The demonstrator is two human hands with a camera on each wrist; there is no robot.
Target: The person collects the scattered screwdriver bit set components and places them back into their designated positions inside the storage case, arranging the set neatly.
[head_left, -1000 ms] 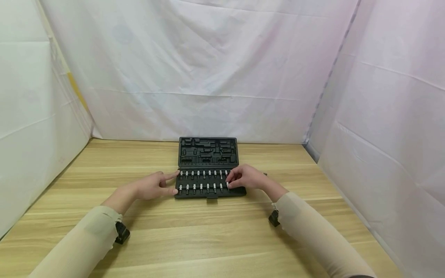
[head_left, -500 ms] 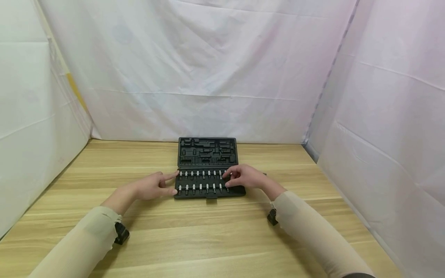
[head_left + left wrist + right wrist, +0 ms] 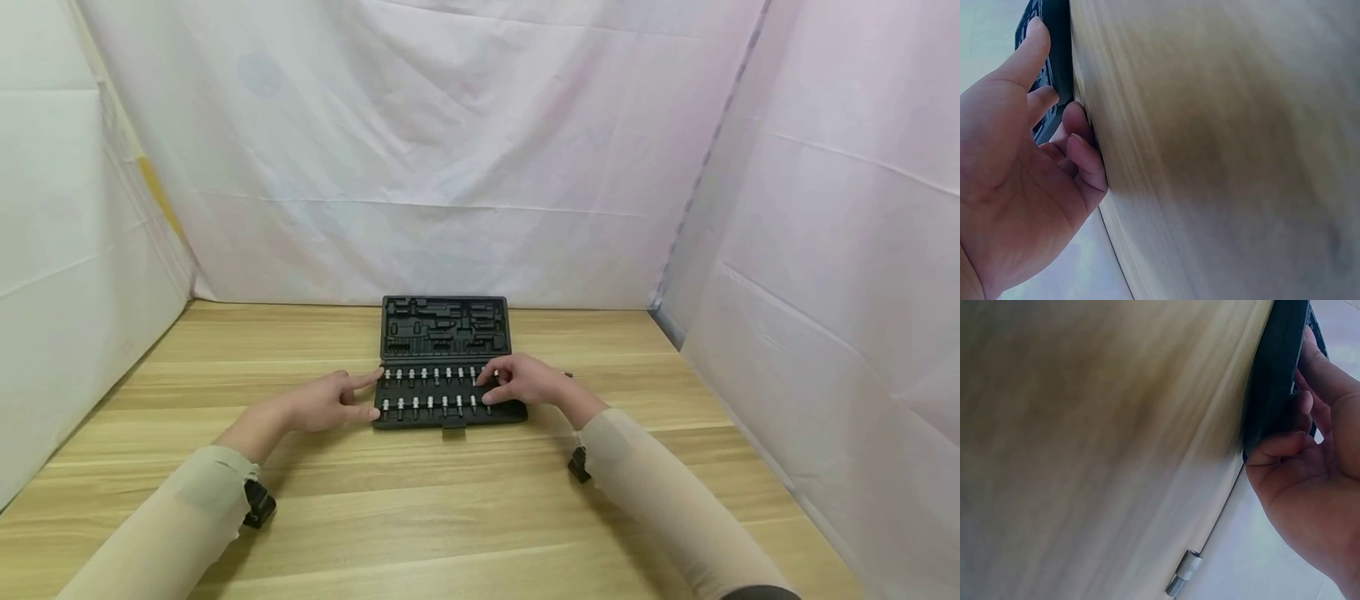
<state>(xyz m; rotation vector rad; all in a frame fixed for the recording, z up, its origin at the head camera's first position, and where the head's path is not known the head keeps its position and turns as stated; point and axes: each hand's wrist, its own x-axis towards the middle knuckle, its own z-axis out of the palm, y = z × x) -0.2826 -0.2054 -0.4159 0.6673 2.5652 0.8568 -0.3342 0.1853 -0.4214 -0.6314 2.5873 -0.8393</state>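
A black socket case (image 3: 453,422) lies unfolded on the table, with silver bit sockets (image 3: 446,403) standing in two rows in its near half. At the case's left end rests my left hand (image 3: 326,402), index finger and thumb stretched to its edge and the other fingers folded under. My right hand (image 3: 528,381) is over the right end of the rows. Its thumb touches the last bit socket of the front row, and the index finger reaches toward the back row, a gap between them. Part of the back row's right end is hidden by that hand.
One loose bit socket (image 3: 1188,567) lies on the wooden table (image 3: 420,517) to the right of the case, behind my right wrist. The case's moulded lid (image 3: 446,327) leans back behind the rows. White sheets (image 3: 420,150) hang at the back and both sides.
My right thumb and index finger have parted from their pinch on the front row's last bit socket, the index finger moving left and back. The left hand stays at the case edge.
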